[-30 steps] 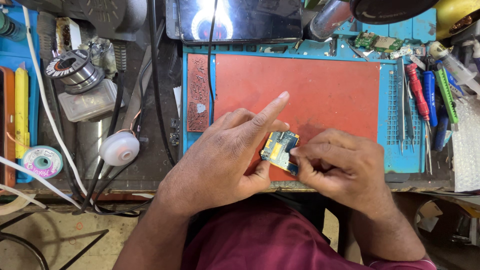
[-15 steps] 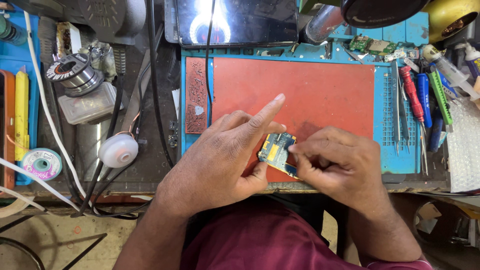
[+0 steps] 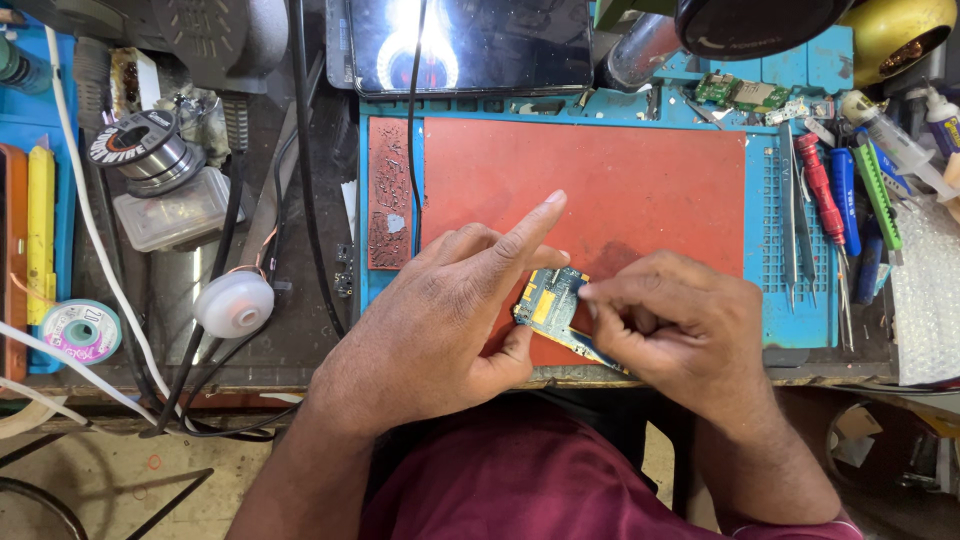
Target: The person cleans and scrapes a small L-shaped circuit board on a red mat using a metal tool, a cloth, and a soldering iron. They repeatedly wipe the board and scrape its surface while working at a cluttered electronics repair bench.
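Observation:
A small blue circuit board (image 3: pixel 548 305) with yellow patches sits at the near edge of a red work mat (image 3: pixel 640 180). My left hand (image 3: pixel 440 315) grips the board's left side between thumb and fingers, its index finger pointing out over the mat. My right hand (image 3: pixel 675 325) pinches the board's right edge with thumb and fingertips; much of the board is hidden under it.
A dark screen (image 3: pixel 470 45) lies behind the mat. Screwdrivers (image 3: pixel 830 190) and tweezers (image 3: pixel 795 215) rest on the blue tray at right. Left of the mat are a solder spool (image 3: pixel 140 150), a white round dispenser (image 3: pixel 233 303), a tape roll (image 3: pixel 80 330) and cables.
Both hands stay on the board; they have shifted only slightly, with the board tilted a little between the fingers.

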{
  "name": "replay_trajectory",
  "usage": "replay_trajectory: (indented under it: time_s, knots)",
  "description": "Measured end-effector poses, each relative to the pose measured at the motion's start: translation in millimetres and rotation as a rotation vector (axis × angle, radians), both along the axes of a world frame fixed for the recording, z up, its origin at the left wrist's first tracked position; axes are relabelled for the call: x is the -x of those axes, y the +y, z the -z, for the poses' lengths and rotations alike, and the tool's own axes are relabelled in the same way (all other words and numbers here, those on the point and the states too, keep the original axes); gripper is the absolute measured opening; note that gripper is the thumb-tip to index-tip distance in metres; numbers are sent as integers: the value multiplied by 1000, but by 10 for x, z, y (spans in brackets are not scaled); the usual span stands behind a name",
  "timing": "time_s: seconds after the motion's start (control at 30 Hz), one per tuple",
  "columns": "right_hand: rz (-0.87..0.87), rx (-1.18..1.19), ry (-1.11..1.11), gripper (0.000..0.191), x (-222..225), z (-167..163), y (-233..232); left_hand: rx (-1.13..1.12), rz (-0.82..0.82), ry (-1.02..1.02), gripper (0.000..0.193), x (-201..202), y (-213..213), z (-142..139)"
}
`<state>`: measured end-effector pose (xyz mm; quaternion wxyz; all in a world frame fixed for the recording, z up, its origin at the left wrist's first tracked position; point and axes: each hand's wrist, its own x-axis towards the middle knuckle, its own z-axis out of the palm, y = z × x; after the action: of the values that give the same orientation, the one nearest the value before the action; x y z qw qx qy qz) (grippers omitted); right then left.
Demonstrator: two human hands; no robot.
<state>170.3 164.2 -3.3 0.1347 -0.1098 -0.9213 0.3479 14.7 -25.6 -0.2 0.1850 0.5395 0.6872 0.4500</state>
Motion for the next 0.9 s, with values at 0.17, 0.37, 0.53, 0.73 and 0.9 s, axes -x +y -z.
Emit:
replay_trajectory:
  time_s: [0.17,0.37,0.53,0.73,0.9]
  knots:
    - [14,15,-8,20,-3,5,-8,4,0,-4,96,-1,-5,-1]
    - [33,2,-11,19,4,7,-11,13,-1,-8,96,-2,-2,-5]
    - [20,-1,-11,19,5,0,-2,8,-1,0,95,-8,-5,-8]
    - [23,2,-5,18,8,0,11,4,-3,10,95,-8,-5,-10]
    - [27,114,32,20,4,-11,10,-12,15,13,96,11,-6,-26]
